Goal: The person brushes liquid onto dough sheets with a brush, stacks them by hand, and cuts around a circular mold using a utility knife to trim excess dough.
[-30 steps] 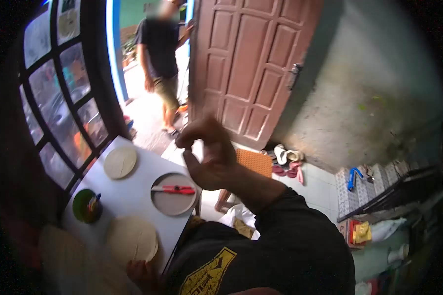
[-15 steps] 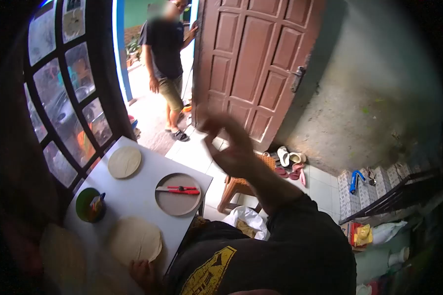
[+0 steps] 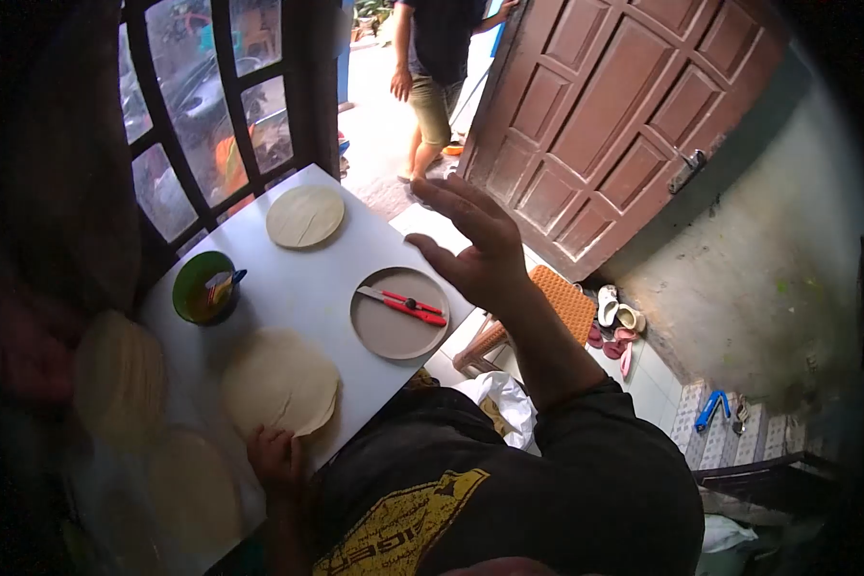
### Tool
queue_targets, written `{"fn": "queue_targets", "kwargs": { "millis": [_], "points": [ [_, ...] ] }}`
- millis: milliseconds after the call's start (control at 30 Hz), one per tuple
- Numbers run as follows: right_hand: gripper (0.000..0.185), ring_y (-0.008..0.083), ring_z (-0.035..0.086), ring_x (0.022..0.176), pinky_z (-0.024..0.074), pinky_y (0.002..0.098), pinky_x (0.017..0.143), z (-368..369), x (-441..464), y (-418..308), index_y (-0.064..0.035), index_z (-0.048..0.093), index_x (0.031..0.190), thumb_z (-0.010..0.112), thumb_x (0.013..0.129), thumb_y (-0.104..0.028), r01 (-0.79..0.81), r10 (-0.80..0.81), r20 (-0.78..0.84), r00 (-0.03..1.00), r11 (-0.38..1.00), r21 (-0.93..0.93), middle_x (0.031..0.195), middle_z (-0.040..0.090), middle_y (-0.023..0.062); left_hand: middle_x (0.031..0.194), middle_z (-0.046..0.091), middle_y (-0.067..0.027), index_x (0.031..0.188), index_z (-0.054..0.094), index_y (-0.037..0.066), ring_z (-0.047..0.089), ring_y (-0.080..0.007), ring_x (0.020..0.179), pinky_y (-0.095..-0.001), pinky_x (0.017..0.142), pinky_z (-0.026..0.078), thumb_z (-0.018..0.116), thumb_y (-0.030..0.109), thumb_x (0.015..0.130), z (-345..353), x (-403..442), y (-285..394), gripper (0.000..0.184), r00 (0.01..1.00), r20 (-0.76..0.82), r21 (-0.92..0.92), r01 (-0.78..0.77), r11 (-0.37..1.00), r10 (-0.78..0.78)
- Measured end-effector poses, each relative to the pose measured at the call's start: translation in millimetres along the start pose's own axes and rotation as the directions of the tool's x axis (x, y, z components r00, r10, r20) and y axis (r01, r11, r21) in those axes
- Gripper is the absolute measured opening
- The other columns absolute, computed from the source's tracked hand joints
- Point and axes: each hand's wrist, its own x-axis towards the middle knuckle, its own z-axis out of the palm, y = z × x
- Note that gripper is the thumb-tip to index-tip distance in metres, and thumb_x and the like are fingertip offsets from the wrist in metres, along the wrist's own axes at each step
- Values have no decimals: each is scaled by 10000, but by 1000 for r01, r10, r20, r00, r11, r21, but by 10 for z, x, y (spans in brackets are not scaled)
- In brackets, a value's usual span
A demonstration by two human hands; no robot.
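Well, your disc point(image 3: 278, 370) lies flat on the white table point(image 3: 293, 293), with a short slit running toward 6 o'clock. Taking that disc as the clock's centre, your left hand point(image 3: 274, 456) is at 6, fingers curled and touching the disc's near edge; whether they pinch it can't be made out. Your right hand point(image 3: 470, 245) hangs in the air at 2, beyond the plate point(image 3: 374, 336), fingers spread from the thumb with nothing in them.

That plate is also at 2, nearer in, and holds a red cutter point(image 3: 422, 314) whose blade points to 10. The green bowl point(image 3: 186, 288) sits at 11, with a blue handle point(image 3: 239, 276) poking over its rim. At 12 you have a smaller disc point(image 3: 302, 213), slit too; at 9, a dim stack point(image 3: 120, 379) of similar rounds; at 7, a blurred pale round point(image 3: 192, 490).

For writing, look to your black shirt point(image 3: 557, 461): its yellow print point(image 3: 403, 533) shows large letters ending in "IGER", the start unclear, and a smaller line too fine to read. Out at 1, a person point(image 3: 439, 58) stands by the brown door point(image 3: 605, 106); the woven stool point(image 3: 562, 307) is at 3.
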Motion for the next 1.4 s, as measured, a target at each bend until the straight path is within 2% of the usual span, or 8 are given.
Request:
{"fn": "queue_targets", "kwargs": {
  "millis": [67, 300, 367, 400, 500, 833, 1300, 1400],
  "points": [
    [770, 328, 505, 1265, 404, 425, 1064, 96, -2, -24, -74, 495, 1386, 843, 703, -148, -6, -29, -245, 969, 990, -142, 1368, 509, 189, 980, 631, -112, 913, 678, 66, 535, -381, 1085, -509, 1005, 391, 696, 143, 787, 36, -20, -38, 148, 998, -45, -2, -36, 999, 35],
    [807, 393, 411, 1331, 251, 519, 1142, 146, -11, 97, -126, 462, 1414, 831, 713, -280, -23, 15, -167, 986, 999, -48, 1421, 449, 207, 951, 638, -92, 903, 679, 69, 551, -356, 1061, -503, 997, 407, 715, 118, 761, 33, 10, -100, 155, 999, -2, -43, -38, 998, 38],
    [824, 342, 403, 1350, 228, 525, 1149, 152, 3, 158, -128, 461, 1415, 841, 701, -286, -6, 4, -106, 994, 1000, -15, 1422, 457, 194, 925, 643, -86, 888, 684, 77, 562, -355, 1034, -496, 992, 414, 721, 125, 754, -20, 82, -3, 147, 972, -46, 68, -229, 971, 232],
    [797, 301, 505, 1275, 203, 531, 1156, 156, -51, 197, -124, 481, 1397, 844, 700, -258, -196, 192, 52, 980, 976, 94, 1308, 574, 172, 919, 645, -88, 882, 684, 78, 566, -357, 1024, -493, 990, 416, 720, 134, 754, -11, 105, 12, 144, 988, -44, 10, -147, 989, 147],
    [661, 263, 651, 1052, 194, 546, 1156, 374, -63, 159, -85, 560, 1306, 831, 721, -230, -17, 17, -114, 993, 1000, -2, 1044, 698, 114, 941, 666, -111, 893, 695, 71, 569, -382, 1036, -507, 992, 409, 702, 193, 768, 27, 58, -7, 175, 999, 33, -26, -6, 1000, 7],
    [351, 286, 595, 1088, 289, 565, 1113, 1811, -1146, -123, -140, 672, 1094, 767, 758, -175, -27, -136, 630, 765, 970, 241, 1097, 648, 86, 996, 668, -95, 948, 700, 76, 550, -342, 1140, -475, 1017, 413, 722, 202, 771, 224, 13, -39, 218, 998, 47, -14, 48, 999, -47],
    [199, 325, 589, 916, 443, 472, 866, 2338, -1586, 35, -92, 668, 926, 711, 737, -135, 47, -238, 540, 807, 938, 343, 965, 637, 110, 1026, 652, -141, 998, 671, 70, 538, -425, 1122, -540, 1001, 398, 684, 218, 695, 336, -81, -77, 338, 998, 43, -2, 36, 999, -36],
    [223, 321, 582, 935, 432, 460, 879, 2245, -1543, 4, -74, 669, 933, 730, 731, -145, 62, -254, 436, 863, 911, 408, 984, 632, 106, 889, 634, -129, 849, 617, 67, 583, -383, 931, -535, 988, 411, 654, 168, 695, 263, 55, -10, 188, 997, 61, 6, -50, 999, 49]
  ]
}}
